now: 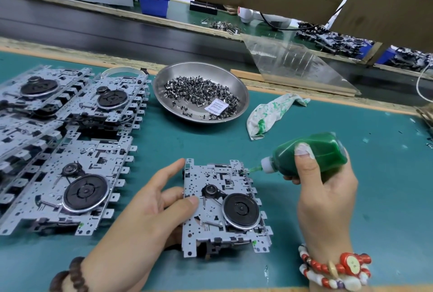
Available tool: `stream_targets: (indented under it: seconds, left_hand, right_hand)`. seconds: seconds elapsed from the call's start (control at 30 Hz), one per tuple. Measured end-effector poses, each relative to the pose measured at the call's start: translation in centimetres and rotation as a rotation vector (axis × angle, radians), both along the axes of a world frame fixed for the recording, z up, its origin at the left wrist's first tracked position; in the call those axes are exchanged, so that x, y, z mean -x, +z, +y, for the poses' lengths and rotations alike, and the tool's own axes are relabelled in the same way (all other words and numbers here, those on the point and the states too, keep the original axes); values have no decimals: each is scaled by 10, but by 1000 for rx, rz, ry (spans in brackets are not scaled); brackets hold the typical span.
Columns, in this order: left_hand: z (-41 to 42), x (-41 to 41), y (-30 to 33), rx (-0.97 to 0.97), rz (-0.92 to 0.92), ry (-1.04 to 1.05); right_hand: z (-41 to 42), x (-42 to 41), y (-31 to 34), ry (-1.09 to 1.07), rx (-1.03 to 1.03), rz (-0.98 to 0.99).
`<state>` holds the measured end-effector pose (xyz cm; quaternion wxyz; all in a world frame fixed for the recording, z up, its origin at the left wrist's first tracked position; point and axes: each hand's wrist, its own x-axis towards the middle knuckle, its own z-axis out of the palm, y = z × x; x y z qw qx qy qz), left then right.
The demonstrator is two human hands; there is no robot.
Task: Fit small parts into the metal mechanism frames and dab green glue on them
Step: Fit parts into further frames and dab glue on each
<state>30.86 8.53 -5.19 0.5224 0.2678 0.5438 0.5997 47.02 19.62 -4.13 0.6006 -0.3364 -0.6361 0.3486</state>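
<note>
Head view: glue bottle (311, 154) nozzle at frame (225, 207)

Metal frame (225, 205): left edge and underside hidden beneath left hand (150, 207) fingers. Green glue bottle (311, 153): lower body hidden behind right hand (325, 188) fingers. Label (216, 106) print among small parts (199, 95): illegible. Frame stack (58, 142): cut by left edge.
</note>
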Motion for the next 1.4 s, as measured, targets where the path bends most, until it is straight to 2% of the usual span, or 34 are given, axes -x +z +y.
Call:
stream_targets:
  seconds: [1.4]
  left_hand:
    - [0,-2,2,2,-2,1]
  right_hand:
    - [-2,-1,0,-66,-8,-64]
